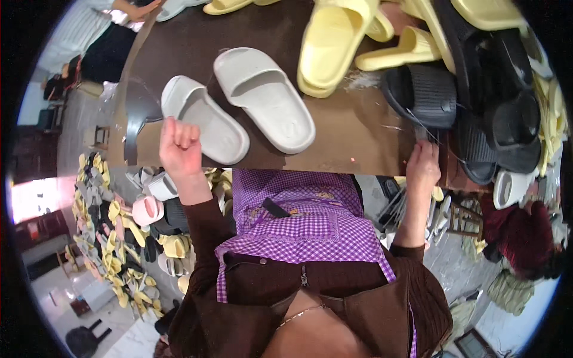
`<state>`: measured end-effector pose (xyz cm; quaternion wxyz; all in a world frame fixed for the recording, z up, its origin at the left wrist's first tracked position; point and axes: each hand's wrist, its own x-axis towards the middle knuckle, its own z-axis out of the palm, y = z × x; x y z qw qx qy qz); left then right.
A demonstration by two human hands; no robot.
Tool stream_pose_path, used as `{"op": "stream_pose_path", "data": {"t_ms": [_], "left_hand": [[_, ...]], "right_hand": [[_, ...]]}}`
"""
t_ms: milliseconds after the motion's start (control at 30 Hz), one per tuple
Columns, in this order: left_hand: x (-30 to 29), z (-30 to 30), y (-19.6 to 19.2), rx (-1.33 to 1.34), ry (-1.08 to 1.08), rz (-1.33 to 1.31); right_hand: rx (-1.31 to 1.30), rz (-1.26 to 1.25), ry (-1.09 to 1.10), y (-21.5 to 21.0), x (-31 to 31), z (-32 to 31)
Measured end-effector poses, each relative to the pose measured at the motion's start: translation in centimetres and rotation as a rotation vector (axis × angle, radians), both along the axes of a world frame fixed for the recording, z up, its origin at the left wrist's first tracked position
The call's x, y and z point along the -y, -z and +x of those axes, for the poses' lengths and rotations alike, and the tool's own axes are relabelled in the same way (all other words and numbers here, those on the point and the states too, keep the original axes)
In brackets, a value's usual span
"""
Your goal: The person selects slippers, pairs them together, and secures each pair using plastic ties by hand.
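My left hand is raised at the near table edge, its fingers curled in a closed pinch. Whatever it may hold is too small to make out. Just beyond it lies a light grey slide sandal, with a second light grey slide sandal to the right; both point toward me. At the table's right side my right hand is closed, fingertips down around a small greyish piece I cannot identify. Right above those fingers sits a black slide sandal with a ribbed strap. Thin clear threads run near it.
Yellow slide sandals and more black slide sandals crowd the brown table at back and right. A big heap of sandals covers the floor at left. One person stands far left; another person is at right.
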<state>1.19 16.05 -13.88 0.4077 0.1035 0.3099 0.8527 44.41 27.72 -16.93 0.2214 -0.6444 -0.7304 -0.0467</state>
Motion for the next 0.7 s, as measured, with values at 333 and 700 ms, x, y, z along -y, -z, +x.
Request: {"op": "stream_pose_path", "data": {"t_ms": [333, 700], "left_hand": [[3.2, 7.9, -1.3, 0.09, 0.308, -0.293], [3.8, 9.8, -1.6, -0.103, 0.321, -0.305]], "right_hand": [[-0.151, -0.017, -0.298, -4.5, 2.0, -1.1], [-0.436, 0.072, -1.046, -9.5, 3.8, -15.7]]}}
